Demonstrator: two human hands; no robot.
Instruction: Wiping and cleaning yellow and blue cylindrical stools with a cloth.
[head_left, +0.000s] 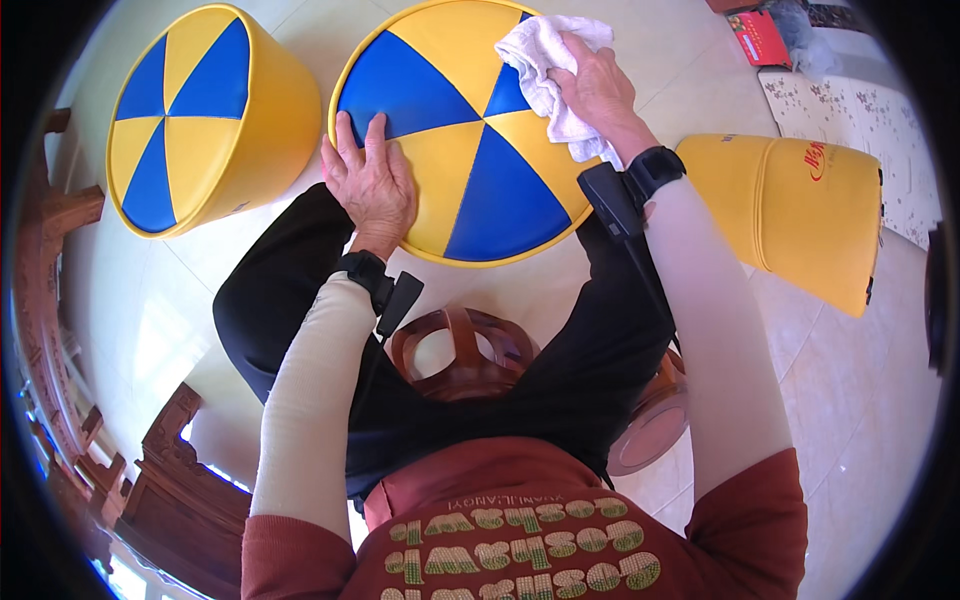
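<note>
A round stool with blue and yellow wedge panels stands between my knees, its top facing up. My left hand rests on the left part of that top, fingers spread, holding nothing. Bunched in my right hand is a white cloth, pressed against the top's right edge, where it hides part of a blue panel and the rim. Each wrist wears a black strap with a small black device.
Another blue and yellow stool is tilted at the left. A yellow padded piece lies at the right by a flower-patterned white surface with a red box beyond. Carved wooden furniture stands lower left; a brown stool is beneath me.
</note>
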